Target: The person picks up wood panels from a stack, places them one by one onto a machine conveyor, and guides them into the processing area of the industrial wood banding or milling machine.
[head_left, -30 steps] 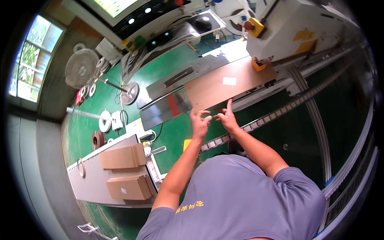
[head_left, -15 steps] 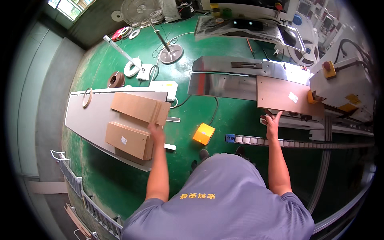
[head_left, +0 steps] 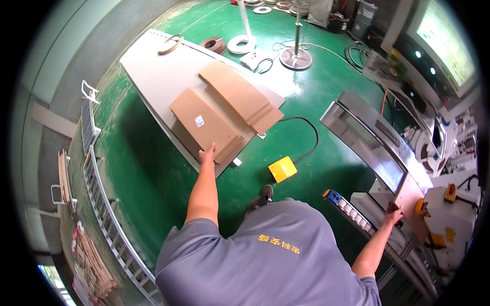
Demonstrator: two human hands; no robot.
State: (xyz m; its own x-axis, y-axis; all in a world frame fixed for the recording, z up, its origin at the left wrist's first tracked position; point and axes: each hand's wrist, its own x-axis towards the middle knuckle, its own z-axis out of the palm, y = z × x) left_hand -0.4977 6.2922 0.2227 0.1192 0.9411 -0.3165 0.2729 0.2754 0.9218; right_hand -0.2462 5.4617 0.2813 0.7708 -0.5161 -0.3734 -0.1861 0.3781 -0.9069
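On the pale panel, my left hand (head_left: pixel 207 153) is closed on the near corner of a brown board (head_left: pixel 196 120), the top one of a stack with a white label. Beside it lies a second stack of brown boards (head_left: pixel 237 97). Over at the machine on the right, my right hand (head_left: pixel 393 217) touches the near edge of another brown board (head_left: pixel 411 199), with its fingers apart. That board lies partly on the metal table (head_left: pixel 370 135) and reaches to the machine (head_left: pixel 451 214). My fingertips at its edge are partly hidden.
A yellow box (head_left: pixel 283 169) with a cable sits on the green floor between the panel (head_left: pixel 148 56) and the machine. A roller rail (head_left: pixel 352 211) runs along my right side. Metal railing (head_left: pixel 99 188) stands at left. Behind are a stand base (head_left: pixel 295 58) and tape rolls (head_left: pixel 241 44).
My view has turned left. My left hand, blurred near the stacks before, now grips the near stack's top board. My right hand stays at the machine board, which sits farther into the machine.
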